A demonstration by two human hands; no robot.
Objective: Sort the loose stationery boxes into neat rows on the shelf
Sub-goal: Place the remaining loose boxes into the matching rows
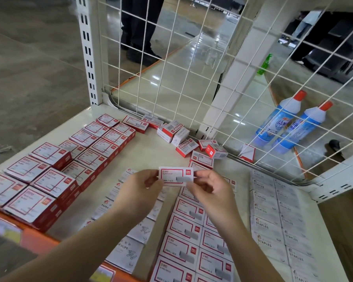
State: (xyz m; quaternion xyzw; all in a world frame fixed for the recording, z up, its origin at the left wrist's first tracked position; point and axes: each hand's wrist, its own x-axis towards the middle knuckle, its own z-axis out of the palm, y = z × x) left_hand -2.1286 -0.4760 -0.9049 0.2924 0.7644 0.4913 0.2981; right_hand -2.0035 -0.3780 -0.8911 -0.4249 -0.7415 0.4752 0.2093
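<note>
A small red-and-white staples box [175,176] is held above the shelf [151,151], label up. My left hand [140,186] pinches its left end and my right hand [210,186] pinches its right end. Below my hands runs a neat double row of the same red-framed boxes [189,235]. Several loose boxes [188,146] lie jumbled near the back wire mesh. Larger red boxes [55,171] stand in rows at the left. White paper-clip boxes [130,247] sit partly hidden under my left forearm. White staples boxes [281,216] fill rows at the right.
White wire mesh [192,78] closes the back and right side of the shelf. Two blue bottles with red caps [289,125] and a green bottle [264,65] stand beyond it. A person's dark legs [139,31] show behind the mesh. An orange edge [39,241] marks the shelf front.
</note>
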